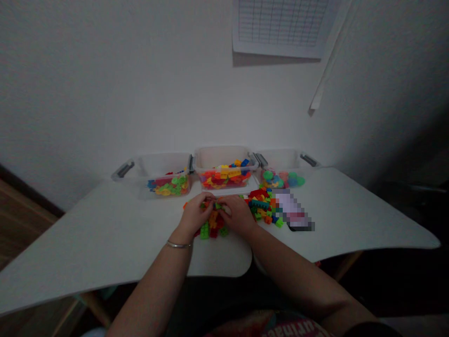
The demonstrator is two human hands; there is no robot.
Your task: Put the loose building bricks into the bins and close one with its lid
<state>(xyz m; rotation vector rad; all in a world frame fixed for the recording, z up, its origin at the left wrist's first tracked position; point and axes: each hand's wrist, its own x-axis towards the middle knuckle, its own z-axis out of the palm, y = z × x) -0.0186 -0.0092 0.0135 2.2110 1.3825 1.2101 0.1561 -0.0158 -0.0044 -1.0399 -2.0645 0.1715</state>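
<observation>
My left hand (pixel 193 216) and my right hand (pixel 240 216) meet over a loose heap of colourful toy building bricks. Their fingers are curled and pinch close together around a small green building brick (pixel 218 206), which is partly hidden by the fingertips. Just below the fingers lie an orange brick (pixel 213 218) and a light green studded brick (pixel 205 230), with red pieces around them. A larger pile of bricks, including a dark teal one (pixel 260 204), spreads to the right of my right hand.
Three clear plastic boxes stand along the wall: a left box (pixel 164 161), a middle box (pixel 224 154) and a right box (pixel 280 159), each holding colourful pieces. A blurred-out phone (pixel 293 210) lies right of the pile. The white table (pixel 115 234) has a curved front edge.
</observation>
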